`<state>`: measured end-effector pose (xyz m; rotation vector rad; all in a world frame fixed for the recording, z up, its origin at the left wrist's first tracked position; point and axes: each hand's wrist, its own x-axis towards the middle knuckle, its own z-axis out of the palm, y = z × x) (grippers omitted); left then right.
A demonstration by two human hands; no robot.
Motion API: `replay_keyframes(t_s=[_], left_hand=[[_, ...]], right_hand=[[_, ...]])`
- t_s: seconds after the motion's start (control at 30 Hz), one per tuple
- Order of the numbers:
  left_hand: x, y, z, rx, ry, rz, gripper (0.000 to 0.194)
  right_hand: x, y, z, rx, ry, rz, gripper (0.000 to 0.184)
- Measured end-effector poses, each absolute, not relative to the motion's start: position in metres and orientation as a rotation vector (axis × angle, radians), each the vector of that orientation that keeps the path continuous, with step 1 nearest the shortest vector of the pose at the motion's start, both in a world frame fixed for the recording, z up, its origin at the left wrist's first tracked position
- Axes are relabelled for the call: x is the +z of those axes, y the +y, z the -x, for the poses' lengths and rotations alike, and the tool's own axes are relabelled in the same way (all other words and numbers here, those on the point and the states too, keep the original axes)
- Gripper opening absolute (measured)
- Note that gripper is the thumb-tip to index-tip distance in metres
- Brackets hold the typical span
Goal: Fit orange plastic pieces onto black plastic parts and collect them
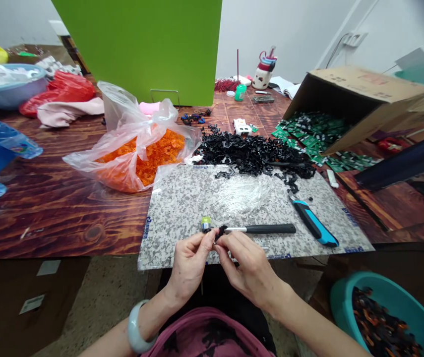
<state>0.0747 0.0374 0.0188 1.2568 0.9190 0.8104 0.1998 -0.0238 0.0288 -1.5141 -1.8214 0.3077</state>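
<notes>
My left hand (189,260) and my right hand (247,265) meet at the near edge of a speckled granite slab (182,208). Both pinch a small black plastic piece (219,231) between their fingertips. Just beyond them lies a small hammer (256,228) with a black handle and a yellow-green head. A heap of black plastic parts (252,151) covers the slab's far edge. A clear plastic bag of orange parts (148,153) sits to the left of the heap.
A blue-handled tool (314,223) lies on the slab's right side. A tipped cardboard box (356,99) spills green parts (308,136). A teal basin (383,312) of assembled parts stands low on the right. A green board (141,44) rises behind the wooden table (48,198).
</notes>
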Motion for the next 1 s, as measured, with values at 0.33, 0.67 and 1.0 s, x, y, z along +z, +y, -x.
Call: replay_keyframes(t_s=[0.33,0.67,1.0], left_hand=[[0.016,0.039,-0.073,0.8,0.932,-1.26,0.024],[0.014,0.042,-0.071,0.77,0.941,-1.32,0.026],[0.007,0.042,-0.067,0.762,0.946,-1.516,0.031]], right_hand=[[0.029,-0.022,-0.199,0.38,-1.819,1.497,0.015],[0.028,-0.021,-0.2,0.46,-1.782,1.531,0.013],[0.034,-0.016,-0.204,0.75,-1.486,1.662,0.008]])
